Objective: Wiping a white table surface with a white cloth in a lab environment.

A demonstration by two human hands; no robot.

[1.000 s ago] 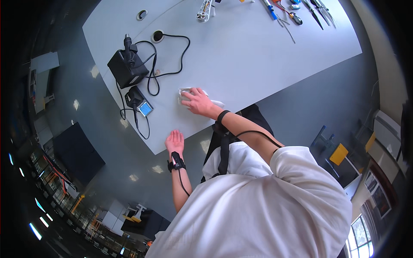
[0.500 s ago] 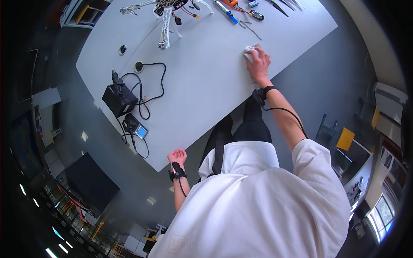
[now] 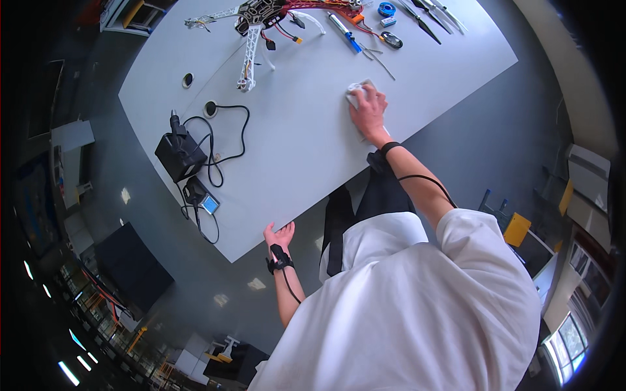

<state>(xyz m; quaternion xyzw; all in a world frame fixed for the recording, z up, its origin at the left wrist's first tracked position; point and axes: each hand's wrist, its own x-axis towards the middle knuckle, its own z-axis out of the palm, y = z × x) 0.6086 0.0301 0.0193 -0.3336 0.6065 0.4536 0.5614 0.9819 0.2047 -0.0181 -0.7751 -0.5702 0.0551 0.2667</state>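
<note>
Cloth point(image 3: 354, 87), white and crumpled, is found on the grey table point(image 3: 293, 143), toward its near edge and under the right hand point(image 3: 370, 114). It is gripped from above: the fingers are bent and slightly spread over the wad, and the cloth is bunched beneath them, with a part seen past the fingertips. The palm-down hold is judged to be used so that pressure can be put evenly on the tabletop. The thumb's exact contact cannot be told.

The left hand point(image 3: 280, 236) is noted at the near edge of the table, with fingers loosely parted and nothing held. Whether the edge is touched cannot be told; the arm appears to be rested out of the way.

A white-armed drone frame point(image 3: 262, 16) is stood on its legs at the far side, presumably so that its underside is held off the surface. The propellers point(image 3: 422, 25) are laid together, likely for protection. A black station point(image 3: 179, 158) is set near the left edge, close to the cable hole point(image 3: 210, 109), probably for ease of wiring.
</note>
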